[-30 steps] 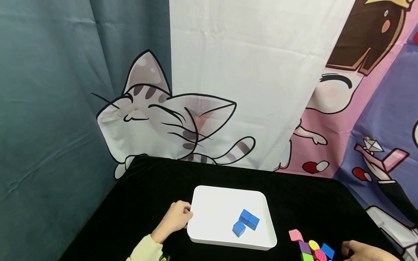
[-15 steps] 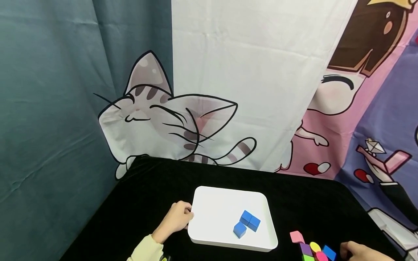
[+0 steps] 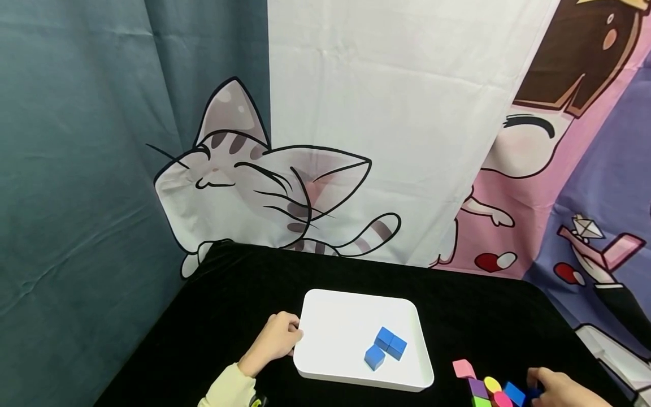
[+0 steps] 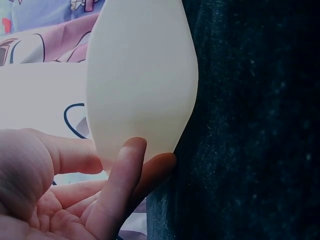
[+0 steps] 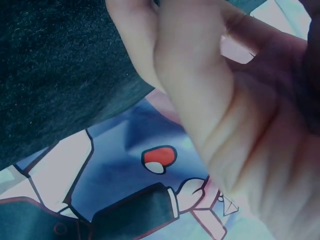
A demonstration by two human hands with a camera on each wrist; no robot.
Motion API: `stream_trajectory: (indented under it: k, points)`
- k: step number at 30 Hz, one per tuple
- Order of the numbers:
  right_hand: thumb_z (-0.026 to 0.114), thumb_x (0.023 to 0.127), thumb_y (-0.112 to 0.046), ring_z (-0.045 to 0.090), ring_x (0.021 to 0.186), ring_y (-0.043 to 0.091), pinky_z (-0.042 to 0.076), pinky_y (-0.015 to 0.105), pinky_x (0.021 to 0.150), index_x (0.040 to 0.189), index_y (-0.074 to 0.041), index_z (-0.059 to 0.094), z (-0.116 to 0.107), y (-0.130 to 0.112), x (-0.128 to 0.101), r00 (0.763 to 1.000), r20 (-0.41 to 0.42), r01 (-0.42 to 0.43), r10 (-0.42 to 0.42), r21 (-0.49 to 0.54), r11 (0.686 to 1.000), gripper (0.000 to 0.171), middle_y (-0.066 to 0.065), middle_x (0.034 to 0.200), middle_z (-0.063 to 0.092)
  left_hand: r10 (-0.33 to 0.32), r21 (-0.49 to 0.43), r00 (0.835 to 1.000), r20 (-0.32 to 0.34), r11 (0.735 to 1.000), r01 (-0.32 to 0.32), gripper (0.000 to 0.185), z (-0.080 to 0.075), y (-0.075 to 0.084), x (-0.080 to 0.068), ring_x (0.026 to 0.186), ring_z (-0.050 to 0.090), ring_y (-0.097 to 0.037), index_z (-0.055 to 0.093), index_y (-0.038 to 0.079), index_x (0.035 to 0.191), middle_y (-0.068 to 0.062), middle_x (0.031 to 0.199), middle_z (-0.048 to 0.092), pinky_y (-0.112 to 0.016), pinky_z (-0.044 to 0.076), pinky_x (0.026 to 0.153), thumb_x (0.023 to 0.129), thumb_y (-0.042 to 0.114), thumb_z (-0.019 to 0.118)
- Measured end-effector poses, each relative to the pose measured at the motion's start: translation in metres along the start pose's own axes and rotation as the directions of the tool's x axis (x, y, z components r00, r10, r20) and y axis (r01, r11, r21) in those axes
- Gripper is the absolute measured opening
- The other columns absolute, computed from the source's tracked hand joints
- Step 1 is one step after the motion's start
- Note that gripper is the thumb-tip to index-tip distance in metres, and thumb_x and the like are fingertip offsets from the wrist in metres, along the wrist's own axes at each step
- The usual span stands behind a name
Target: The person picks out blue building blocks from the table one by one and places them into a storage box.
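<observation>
My left hand (image 3: 278, 338) pinches the left edge of a white tray (image 3: 325, 377); in the left wrist view its thumb and fingers (image 4: 127, 172) grip the tray's end wall (image 4: 142, 65). Inside the tray, three blue cubes (image 3: 383, 338) sit right of the middle, close together. At the lower right my right hand (image 3: 561, 389) pinches a dark blue block (image 3: 534, 393), mostly covered by the fingers. In the right wrist view the right hand (image 5: 210, 85) shows blurred, with its fingertips cut off at the top.
Left of the right hand lies a group of coloured blocks: pink (image 3: 464, 369), purple (image 3: 478, 388), yellow (image 3: 492, 385), green (image 3: 481, 402), round magenta (image 3: 502, 399) and blue (image 3: 515, 393). A black cloth (image 3: 244, 277) covers the table. Printed curtains (image 3: 356, 113) hang behind.
The right hand has shifted slightly up and left, and a dark blue block now shows between its fingers. The left hand and the tray have stayed nearly the same.
</observation>
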State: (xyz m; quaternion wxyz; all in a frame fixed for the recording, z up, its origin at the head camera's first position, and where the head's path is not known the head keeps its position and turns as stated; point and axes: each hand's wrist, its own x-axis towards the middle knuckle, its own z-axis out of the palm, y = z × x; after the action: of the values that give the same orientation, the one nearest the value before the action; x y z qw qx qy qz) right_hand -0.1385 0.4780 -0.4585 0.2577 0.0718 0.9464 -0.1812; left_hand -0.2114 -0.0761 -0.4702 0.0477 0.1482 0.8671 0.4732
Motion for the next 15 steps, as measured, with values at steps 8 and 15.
stream_trajectory:
  k: [8,15]
  points:
    - [0.063,0.074,-0.004,0.052,0.076,0.023,0.05,0.039,0.064,0.097,0.001,0.057,-0.006,-0.014,0.004,1.0,0.003,0.006,-0.006,0.073,0.997,0.024,0.006,0.084,0.056,-0.009,0.012,1.0,-0.003,1.0,0.009,0.009,0.0,0.001,0.0,0.05,0.059,-0.01,0.063,-0.002,0.081,-0.005,0.065,0.062,-0.021,0.05,0.043,0.08,0.001,0.054]
    - [0.066,0.073,-0.008,0.049,0.064,0.02,0.046,0.033,0.051,0.092,-0.007,0.058,-0.012,-0.03,0.003,0.988,-0.125,0.096,-0.094,0.013,0.995,0.02,0.005,0.077,0.05,-0.011,0.011,1.0,-0.005,1.0,0.012,0.01,0.0,0.0,0.0,0.05,0.059,-0.009,0.063,-0.003,0.082,-0.005,0.065,0.062,-0.021,0.05,0.043,0.08,0.001,0.054]
